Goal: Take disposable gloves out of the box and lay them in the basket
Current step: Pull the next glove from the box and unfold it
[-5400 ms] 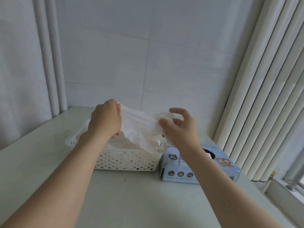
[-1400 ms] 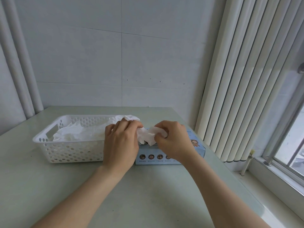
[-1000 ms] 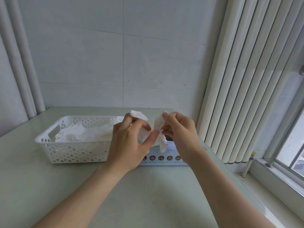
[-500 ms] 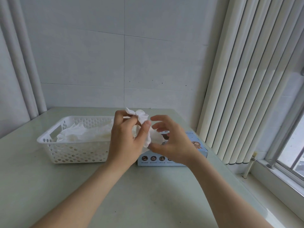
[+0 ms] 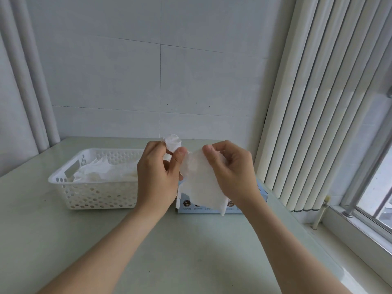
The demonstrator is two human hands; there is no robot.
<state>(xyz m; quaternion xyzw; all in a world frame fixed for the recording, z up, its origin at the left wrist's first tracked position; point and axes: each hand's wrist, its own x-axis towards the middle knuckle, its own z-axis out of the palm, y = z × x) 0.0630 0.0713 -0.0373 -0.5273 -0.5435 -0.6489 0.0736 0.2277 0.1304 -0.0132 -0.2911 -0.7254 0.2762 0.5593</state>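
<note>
A thin white disposable glove [image 5: 201, 181] hangs in the air between my two hands, above the light blue glove box [image 5: 212, 207]. My left hand [image 5: 158, 177] pinches its crumpled upper end, which sticks up past my fingers. My right hand [image 5: 231, 172] pinches the other edge, and the sheet spreads down in front of the box. To the left stands the white perforated basket [image 5: 89, 194], with several white gloves [image 5: 106, 171] lying inside it. My hands hide most of the box top.
The pale green table [image 5: 191, 251] runs to the wall at the back. White vertical blinds [image 5: 318, 102] and a window sill [image 5: 360, 228] close off the right side. A curtain [image 5: 25, 81] hangs at the far left.
Both hands lifted the glove off the box and pulled it apart. It has gone from a crumpled wad to a spread sheet between the hands.
</note>
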